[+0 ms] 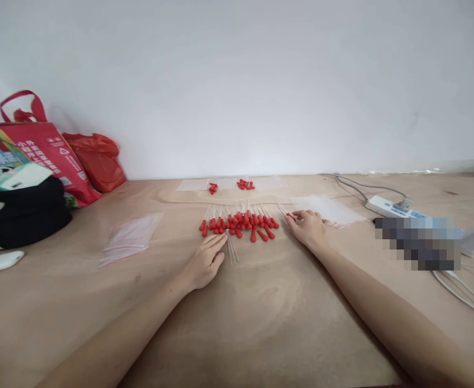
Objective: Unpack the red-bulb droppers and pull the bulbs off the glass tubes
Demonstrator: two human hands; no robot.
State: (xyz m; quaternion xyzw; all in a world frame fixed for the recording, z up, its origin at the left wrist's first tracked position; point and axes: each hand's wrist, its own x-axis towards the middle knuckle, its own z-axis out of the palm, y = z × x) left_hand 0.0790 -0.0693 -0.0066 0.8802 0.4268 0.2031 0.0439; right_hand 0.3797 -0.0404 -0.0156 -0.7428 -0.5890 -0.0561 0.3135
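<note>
A row of clear droppers with red rubber bulbs [241, 222] lies across the middle of the wooden table [261, 312]. My left hand [205, 262] rests flat just in front of the row's left part, fingers stretched out toward a few bare clear tubes [231, 250]. My right hand [307, 226] lies at the row's right end, its fingertips pinched on one red-bulbed dropper [290, 216]. A few loose red bulbs [245, 185] and another small cluster [213, 188] lie farther back near the wall.
Clear plastic bags lie at left [131, 237], at right [329, 209] and at the back [193, 185]. Red shopping bags [55, 153] and a black striped bag [19, 215] stand at far left, beside a white oval object [0, 262]. A power strip [388, 206] with cables sits at right.
</note>
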